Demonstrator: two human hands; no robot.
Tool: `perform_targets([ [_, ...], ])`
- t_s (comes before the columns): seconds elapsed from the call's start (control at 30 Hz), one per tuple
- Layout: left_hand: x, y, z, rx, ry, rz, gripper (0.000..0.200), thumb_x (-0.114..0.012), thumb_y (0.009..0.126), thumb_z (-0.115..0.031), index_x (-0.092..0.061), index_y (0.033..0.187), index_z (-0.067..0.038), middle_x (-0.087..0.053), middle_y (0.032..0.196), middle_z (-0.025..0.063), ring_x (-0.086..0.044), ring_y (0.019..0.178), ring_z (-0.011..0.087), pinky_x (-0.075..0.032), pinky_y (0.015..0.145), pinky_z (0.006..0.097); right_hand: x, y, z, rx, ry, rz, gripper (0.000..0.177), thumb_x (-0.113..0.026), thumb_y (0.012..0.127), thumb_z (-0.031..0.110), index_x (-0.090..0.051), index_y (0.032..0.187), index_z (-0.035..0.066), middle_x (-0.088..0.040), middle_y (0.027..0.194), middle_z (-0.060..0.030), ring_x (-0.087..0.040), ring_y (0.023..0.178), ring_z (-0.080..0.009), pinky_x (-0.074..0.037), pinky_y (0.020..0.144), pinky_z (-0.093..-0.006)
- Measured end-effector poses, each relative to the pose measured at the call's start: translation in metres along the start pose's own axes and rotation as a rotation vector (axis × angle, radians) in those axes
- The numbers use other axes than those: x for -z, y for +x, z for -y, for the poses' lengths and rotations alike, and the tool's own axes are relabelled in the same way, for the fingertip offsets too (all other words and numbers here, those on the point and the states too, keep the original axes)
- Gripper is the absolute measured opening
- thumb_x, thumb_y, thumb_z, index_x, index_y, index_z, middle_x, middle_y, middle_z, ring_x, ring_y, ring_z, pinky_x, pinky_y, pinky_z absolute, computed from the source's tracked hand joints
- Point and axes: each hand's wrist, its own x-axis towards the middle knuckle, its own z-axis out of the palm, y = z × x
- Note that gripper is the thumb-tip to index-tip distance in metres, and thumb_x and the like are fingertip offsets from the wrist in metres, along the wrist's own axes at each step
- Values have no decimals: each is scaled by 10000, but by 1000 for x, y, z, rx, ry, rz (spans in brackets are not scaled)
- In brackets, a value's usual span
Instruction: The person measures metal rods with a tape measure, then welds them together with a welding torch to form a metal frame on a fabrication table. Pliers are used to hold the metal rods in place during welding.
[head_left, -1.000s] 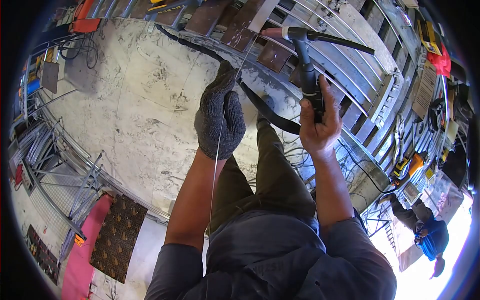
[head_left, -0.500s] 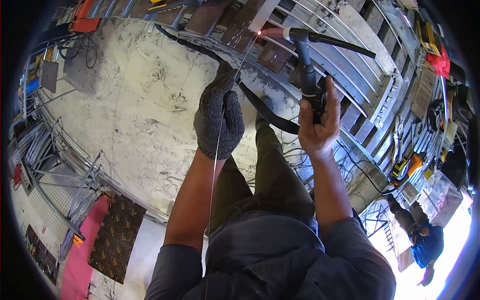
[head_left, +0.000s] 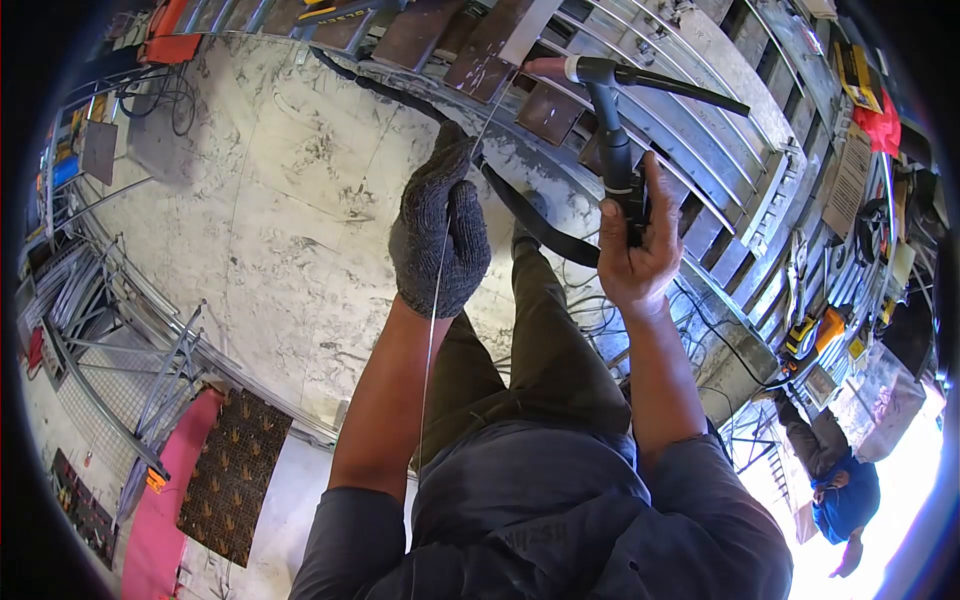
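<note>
My left hand (head_left: 440, 235), in a dark knitted glove, is closed on a thin welding filler rod (head_left: 428, 375). The rod runs from beside my torso up past the fingers toward the torch tip. In my bare right hand (head_left: 640, 265) is a black TIG torch (head_left: 612, 135), gripped by its handle with a finger stretched along it. Its pinkish nozzle (head_left: 545, 67) points left, close to the edge of a metal strip (head_left: 528, 32). No arc glow shows at the tip. A black sleeved cable (head_left: 540, 228) passes behind my left hand and curves toward the right one.
Long metal bars and rails (head_left: 690, 130) lie beyond the torch. Metal tubing and frames (head_left: 150, 350) stand at left. Tools, among them a yellow tape measure (head_left: 801, 338), lie at right. Another person (head_left: 848, 495) is at the lower right. Cables trail near my feet.
The bright glow at the torch tip has gone out. Both hands keep nearly the same place, still holding rod and torch. The other person has shifted slightly.
</note>
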Motion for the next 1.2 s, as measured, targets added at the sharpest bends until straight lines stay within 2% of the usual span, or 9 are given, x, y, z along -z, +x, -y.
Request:
perform_targets([
  [0.3,2,1,-5,-62,168,19,216,-524,1143,-41,-646,1309,25,-784,1350,202,-775,1236,339,-604,1033,393,4,10,1,189,-73,55,691,-737,969,-69,-538,1630,-38,-765,1391,-209,-835,1054,-306,-674,884,-359],
  [0.47,9,0,-14,115,22,-81,302,-536,1178,-108,-689,1378,59,-793,1332,190,-795,1157,297,-623,1006,386,-7,-13,-6,-142,382,-150,844,-674,1089,27,-186,1777,16,-726,1124,-164,-690,749,-178,-577,663,-307],
  [0.57,25,-26,-6,318,-79,-140,317,-544,1195,-161,-688,1338,83,-793,1313,183,-806,1095,294,-673,962,406,8,-9,28,-317,537,-262,811,-633,1166,153,-120,1788,67,-671,968,-115,-575,612,-127,-484,540,-305],
  [0.67,50,-44,5,766,-425,-341,322,-566,1193,-253,-669,1194,52,-819,1143,195,-826,994,307,-687,917,403,37,-17,40,-457,608,-222,786,-598,1145,53,-149,1790,71,-675,986,-91,-577,653,-98,-482,556,-275],
  [0.73,83,-70,31,796,-240,-332,317,-586,1184,-266,-666,1162,40,-823,1102,204,-833,972,313,-688,897,399,55,-25,44,-496,621,-174,769,-608,1154,80,-169,1785,67,-663,967,-79,-571,644,-90,-483,554,-275],
  [0.8,121,-83,39,744,-86,-171,265,-603,1168,-240,-707,1091,-8,-792,1106,138,-788,952,253,-653,874,406,70,-31,53,-525,657,-130,766,-627,1168,146,-178,1781,52,-657,956,-86,-574,630,-98,-486,548,-285],
  [0.9,174,-89,56,425,506,131,121,-616,1111,-123,-713,1111,-51,-750,973,168,-736,897,362,-583,824,470,89,-36,65,-533,677,-48,773,-631,1138,60,-198,1779,55,-665,1039,-77,-573,697,-78,-475,603,-253],
  [1.1,197,24,39,380,654,344,151,-675,1082,-183,-666,1021,-44,-740,982,245,-701,910,498,-563,796,545,87,-14,86,-447,526,90,864,-687,1064,28,-194,1773,15,-643,1173,-109,-601,959,-147,-510,841,-320],
  [1.2,196,113,44,146,763,452,183,-680,1074,-212,-648,991,-52,-721,974,260,-683,925,524,-546,785,575,74,16,103,-366,435,113,883,-713,1027,37,-216,1756,-10,-650,1247,-190,-658,1047,-266,-546,963,-404],
])
